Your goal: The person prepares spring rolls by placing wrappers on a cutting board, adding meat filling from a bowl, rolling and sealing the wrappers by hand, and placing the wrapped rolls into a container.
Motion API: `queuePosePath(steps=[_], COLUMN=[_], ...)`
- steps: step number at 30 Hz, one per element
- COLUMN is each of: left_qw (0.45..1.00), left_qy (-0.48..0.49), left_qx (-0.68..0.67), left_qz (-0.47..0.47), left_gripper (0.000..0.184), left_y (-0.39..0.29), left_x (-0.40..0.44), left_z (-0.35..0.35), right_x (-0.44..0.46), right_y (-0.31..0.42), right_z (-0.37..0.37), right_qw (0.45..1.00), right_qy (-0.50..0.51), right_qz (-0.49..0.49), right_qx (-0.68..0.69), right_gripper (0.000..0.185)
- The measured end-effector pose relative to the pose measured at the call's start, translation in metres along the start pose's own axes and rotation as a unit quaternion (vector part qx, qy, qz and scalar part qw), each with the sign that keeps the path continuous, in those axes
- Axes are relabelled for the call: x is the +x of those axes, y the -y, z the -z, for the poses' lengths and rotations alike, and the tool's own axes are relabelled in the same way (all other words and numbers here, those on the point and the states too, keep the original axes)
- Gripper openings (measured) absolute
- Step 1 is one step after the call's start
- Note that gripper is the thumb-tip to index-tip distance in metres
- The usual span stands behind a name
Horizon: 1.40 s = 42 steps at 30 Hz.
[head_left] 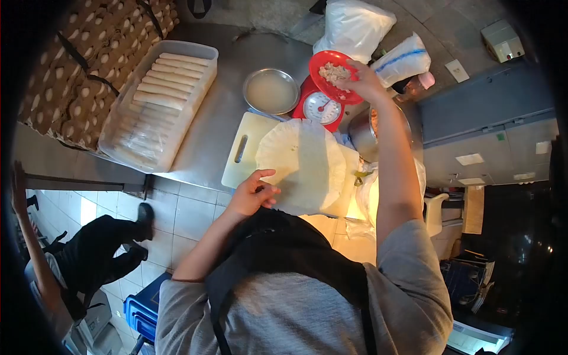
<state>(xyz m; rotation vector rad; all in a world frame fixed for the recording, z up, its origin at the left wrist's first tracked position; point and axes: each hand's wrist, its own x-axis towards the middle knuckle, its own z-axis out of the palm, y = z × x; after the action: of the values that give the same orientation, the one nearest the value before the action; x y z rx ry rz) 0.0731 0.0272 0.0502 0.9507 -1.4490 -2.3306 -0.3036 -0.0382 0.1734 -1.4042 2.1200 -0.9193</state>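
My right hand [365,84] is at the right side of a red plate [331,56], its fingers curled over the rim beside a pale minced filling [335,73]. What they grip, if anything, is hidden. The plate sits on a red dial scale [322,107]. My left hand [254,194] hovers at the near edge of a white cutting board [239,127], fingers loosely bent and apart, with nothing in them. Close to it, thin round wrapper sheets [278,145] lie on the board. Behind the board stands a metal bowl of cloudy liquid [271,92].
A plastic tub [195,109] of long white rolls stands left, beside stacked egg trays [83,65]. A metal pot [362,133] is under my right forearm. White plastic bags [355,29] stand behind the scale. Another person [94,251] is at the lower left, near blue bins [142,307].
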Motion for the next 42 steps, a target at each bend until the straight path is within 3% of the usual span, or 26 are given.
queuePosePath(steps=[3, 7, 13, 17, 19, 22, 24, 26, 28, 31, 32, 35, 38, 42], left_qw=[1.000, 1.000, 1.000, 0.999, 0.999, 0.984, 0.961, 0.922, 0.886, 0.856, 0.878, 0.881, 0.830, 0.804], left_qy=[0.001, -0.003, 0.006, 0.036, 0.042, 0.000, -0.017, -0.011, 0.031, 0.033, 0.044, 0.075, 0.090, 0.080], left_qx=[-0.009, 0.000, 0.019, 0.029, 0.019, 0.140, 0.240, 0.315, 0.382, 0.403, 0.369, 0.389, 0.431, 0.443], left_qz=[-0.005, -0.005, 0.011, -0.002, -0.021, -0.107, -0.138, -0.226, -0.260, -0.322, -0.303, -0.258, -0.342, -0.389], left_gripper=[0.042, 0.042, 0.043, 0.042, 0.042, 0.053, 0.070, 0.075, 0.090, 0.087, 0.074, 0.062, 0.055, 0.048], left_y=[0.002, 0.001, -0.006, -0.017, -0.024, -0.024, -0.029, -0.015, -0.015, 0.002, 0.004, 0.010, 0.023, 0.000], left_x=[-0.001, -0.004, 0.002, 0.014, 0.022, 0.042, 0.055, 0.073, 0.084, 0.105, 0.107, 0.112, 0.124, 0.112], left_z=[0.003, 0.008, 0.012, 0.010, 0.012, 0.015, 0.012, 0.002, -0.009, -0.022, -0.025, -0.024, -0.013, -0.018], right_x=[0.021, 0.022, -0.004, -0.024, -0.040, -0.093, -0.120, -0.148, -0.175, -0.199, -0.205, -0.214, -0.216, -0.224], right_y=[-0.010, -0.012, 0.006, 0.024, 0.018, 0.016, -0.007, -0.039, -0.058, -0.054, -0.052, -0.070, -0.091, -0.074], right_z=[-0.035, -0.037, 0.006, 0.013, 0.006, -0.016, -0.050, -0.096, -0.129, -0.147, -0.149, -0.165, -0.161, -0.136], right_qw=[0.975, 0.970, 0.965, 0.942, 0.945, 0.926, 0.930, 0.921, 0.972, 0.985, 0.985, 0.980, 0.981, 0.984], right_qy=[-0.035, 0.027, 0.250, 0.281, 0.242, 0.257, 0.289, 0.291, 0.182, -0.064, -0.067, -0.071, -0.078, -0.108], right_qz=[0.026, 0.049, -0.080, -0.066, -0.031, -0.027, -0.052, -0.030, 0.037, 0.142, 0.154, 0.187, 0.171, 0.139], right_qx=[-0.220, -0.236, -0.008, 0.168, 0.216, 0.275, 0.223, 0.257, 0.143, 0.069, 0.040, 0.010, 0.041, 0.010], right_gripper=[0.069, 0.061, 0.040, 0.039, 0.041, 0.040, 0.040, 0.035, 0.028, 0.020, 0.021, 0.021, 0.022, 0.024])
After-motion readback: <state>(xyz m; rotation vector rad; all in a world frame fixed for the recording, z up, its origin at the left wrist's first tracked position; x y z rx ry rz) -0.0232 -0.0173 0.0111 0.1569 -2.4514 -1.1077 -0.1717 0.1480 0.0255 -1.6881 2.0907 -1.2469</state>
